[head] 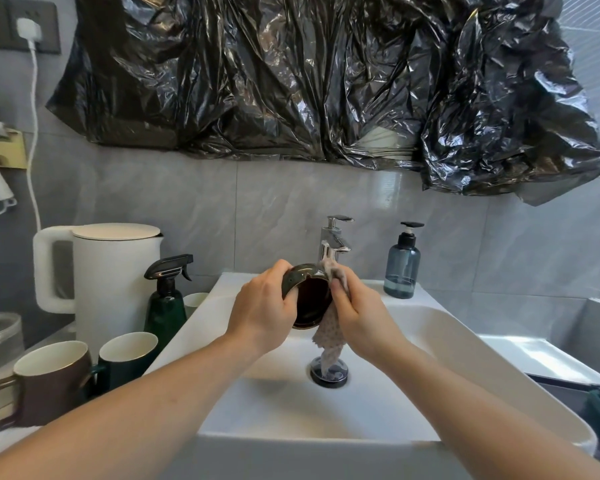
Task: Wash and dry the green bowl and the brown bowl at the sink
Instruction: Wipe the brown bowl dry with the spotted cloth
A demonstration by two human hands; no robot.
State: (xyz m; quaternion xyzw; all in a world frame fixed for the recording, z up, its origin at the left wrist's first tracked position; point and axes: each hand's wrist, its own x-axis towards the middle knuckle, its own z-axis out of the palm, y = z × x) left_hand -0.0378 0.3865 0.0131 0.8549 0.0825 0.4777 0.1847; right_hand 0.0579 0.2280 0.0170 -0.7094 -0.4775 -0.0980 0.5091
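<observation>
Two hands, L (260, 310) gripping bowl (307, 299), R (357, 313) pinching cloth (329, 337), over white sink (447, 344).

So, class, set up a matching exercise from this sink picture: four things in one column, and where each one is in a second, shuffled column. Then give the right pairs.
Things
1. kettle
2. soap bottle
3. cloth
4. brown mug

Places
A. on the sink rim, right of the tap
B. in the right hand, against the bowl
C. near left corner of the counter
D. back left, behind the spray bottle

Pairs: 1-D, 2-A, 3-B, 4-C
</observation>
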